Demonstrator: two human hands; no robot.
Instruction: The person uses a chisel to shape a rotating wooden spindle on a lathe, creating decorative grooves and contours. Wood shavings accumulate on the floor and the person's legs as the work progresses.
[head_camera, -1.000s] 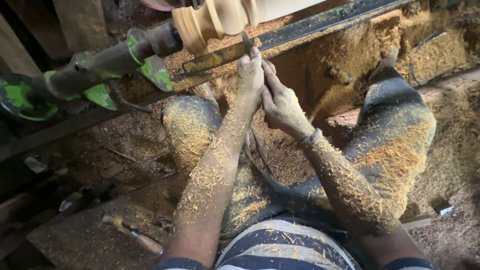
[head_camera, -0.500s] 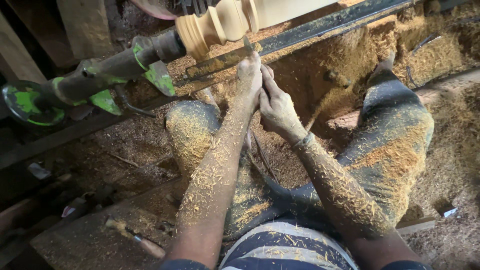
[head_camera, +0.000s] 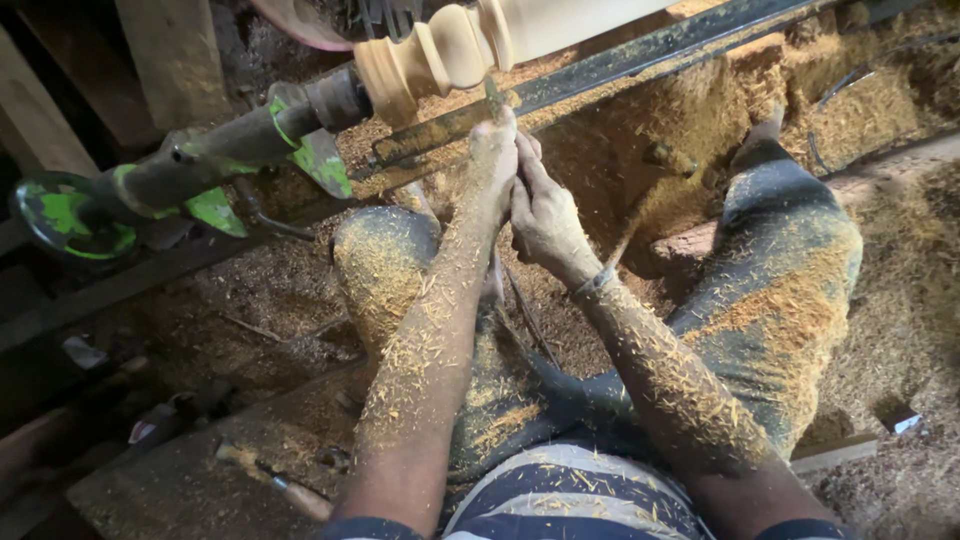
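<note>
Both hands, the left hand (head_camera: 492, 165) and right hand (head_camera: 545, 215), are clenched together on a chisel (head_camera: 495, 100), held as before against the turned spindle (head_camera: 470, 45) at 12 o'clock. Sawdust (head_camera: 840, 110) covers the floor.

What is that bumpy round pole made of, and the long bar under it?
The pole looks like bare pale wood, smooth and unpainted, with carved rings and beads. The bar looks like dark metal, dull and dusted with sawdust. The left hand and right hand press a tool against it.
</note>
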